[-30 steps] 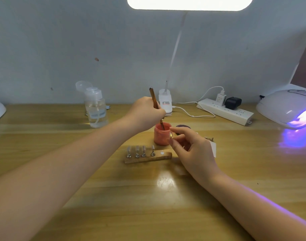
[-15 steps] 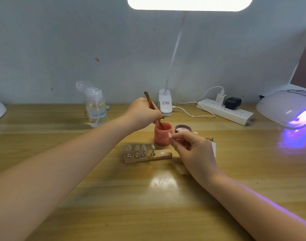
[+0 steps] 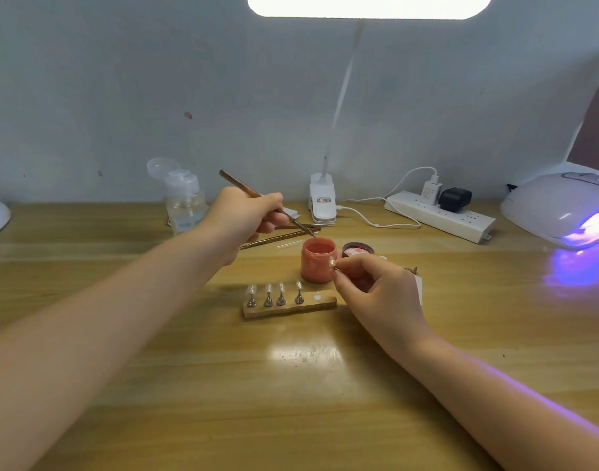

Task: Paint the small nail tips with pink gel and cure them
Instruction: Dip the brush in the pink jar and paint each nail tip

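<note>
An open jar of pink gel stands mid-table, its lid lying just to its right. My left hand grips a thin brown brush, whose tip sits at the jar's far rim. My right hand pinches a small nail tip on a peg right beside the jar's right side. In front of the jar lies a wooden holder with several clear nail tips standing on metal pegs and one bare spot at its right end.
A lit UV nail lamp glows violet at the far right. A power strip, a desk-lamp clip base, a clear pump bottle and two more brushes sit along the back of the wooden table.
The brush has tilted over to the left and its tip has risen from inside the jar to its rim. My right hand has lifted the pinched nail tip slightly toward the jar.
</note>
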A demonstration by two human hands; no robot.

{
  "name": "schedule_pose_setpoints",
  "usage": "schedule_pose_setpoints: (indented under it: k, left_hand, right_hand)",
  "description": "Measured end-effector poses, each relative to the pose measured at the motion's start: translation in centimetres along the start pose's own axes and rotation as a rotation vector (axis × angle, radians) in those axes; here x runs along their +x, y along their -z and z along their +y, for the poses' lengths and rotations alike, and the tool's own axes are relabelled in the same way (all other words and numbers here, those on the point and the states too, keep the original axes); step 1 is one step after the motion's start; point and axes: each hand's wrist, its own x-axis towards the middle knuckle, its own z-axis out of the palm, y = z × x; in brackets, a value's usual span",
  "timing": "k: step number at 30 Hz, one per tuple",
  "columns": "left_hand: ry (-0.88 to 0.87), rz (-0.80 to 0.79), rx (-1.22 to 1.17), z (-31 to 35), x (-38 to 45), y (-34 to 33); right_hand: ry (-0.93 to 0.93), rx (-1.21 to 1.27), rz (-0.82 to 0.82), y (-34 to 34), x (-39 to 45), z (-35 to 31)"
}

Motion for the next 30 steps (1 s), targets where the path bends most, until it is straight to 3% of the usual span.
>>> schedule_pose_setpoints:
  k: [5, 9, 13, 19, 26, 30]
  left_hand:
    - [0.126, -0.010, -0.160, -1.3, -0.4, 0.5]
    - [0.120, -0.056, -0.361, -1.3, -1.3, 1.2]
    - [-0.059, -0.090, -0.410, -1.6, -3.3, 1.8]
    - [-0.429, -0.064, -0.209, -3.5, -8.3, 1.5]
    - [-0.656, -0.091, 0.028, -5.0, -11.0, 0.5]
    - [-0.683, -0.089, 0.037, -5.2, -11.2, 0.4]
  right_hand:
    - [0.004, -0.003, -0.018, 0.1, -0.1, -0.2]
    - [-0.009, 0.004, -0.031, 0.1, -0.1, -0.2]
    - [-0.016, 0.011, -0.038, 0.1, 0.0, -0.1]
    - [-0.022, 0.005, -0.034, 0.1, 0.2, 0.2]
    - [0.004, -0.006, -0.015, 0.1, 0.2, 0.2]
    - [0.019, -0.013, -0.008, 0.1, 0.1, 0.1]
